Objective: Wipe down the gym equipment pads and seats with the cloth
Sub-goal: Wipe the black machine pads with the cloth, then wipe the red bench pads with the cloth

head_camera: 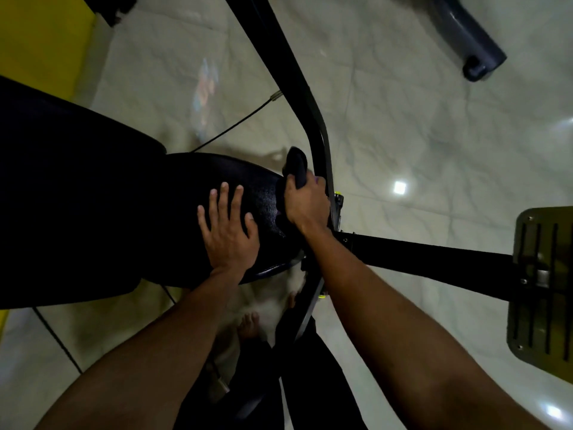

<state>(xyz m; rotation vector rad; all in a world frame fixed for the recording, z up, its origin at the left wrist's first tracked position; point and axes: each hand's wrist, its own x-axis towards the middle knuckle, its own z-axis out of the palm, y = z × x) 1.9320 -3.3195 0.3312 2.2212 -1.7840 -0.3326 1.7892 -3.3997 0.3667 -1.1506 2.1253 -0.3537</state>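
R hand (305, 203) grips my cloth (296, 166), prob. soft, best held bunched; L hand (229, 234) flat on seat (186, 181) beside it.

Seat pad (183, 193): left hand (231, 235) flat on top, cloth (296, 164) at edge.

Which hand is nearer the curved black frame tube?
Right. The right hand, gripping the cloth, is right beside the tube; the left hand rests flat on the seat pad, farther off.
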